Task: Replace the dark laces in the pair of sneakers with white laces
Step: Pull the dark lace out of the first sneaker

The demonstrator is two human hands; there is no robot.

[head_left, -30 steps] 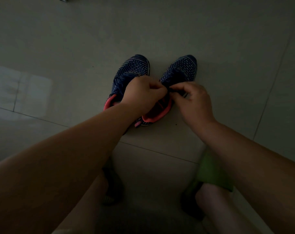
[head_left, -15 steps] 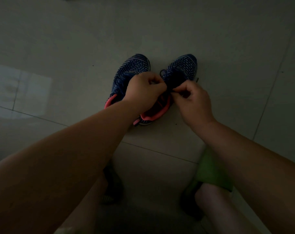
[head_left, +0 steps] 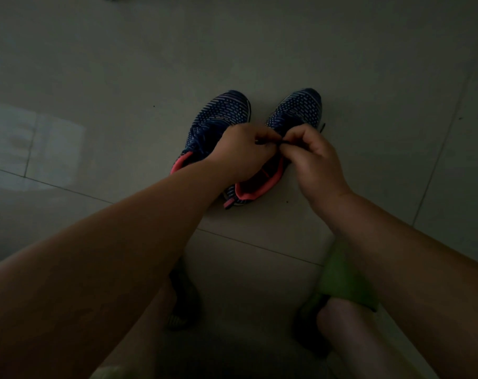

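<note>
- Both hands have come closer together since a second ago, a short stretch of thin dark lace (head_left: 270,143) now showing between them.
- Left hand (head_left: 242,151) and right hand (head_left: 314,157), fingers curled, each pinch that lace.
- Two navy knit sneakers with pink collars stand side by side on the grey tiled floor (head_left: 123,64): left sneaker (head_left: 216,119), right sneaker (head_left: 298,110).

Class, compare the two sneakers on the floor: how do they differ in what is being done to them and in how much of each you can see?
The right sneaker is being worked on: both hands pinch its dark lace above it, while the left sneaker is not gripped. The right sneaker's pink collar shows at the heel; the left forearm covers most of the left sneaker's. Both are navy patterned knit with pink lining, side by side, toes pointing away.
</note>
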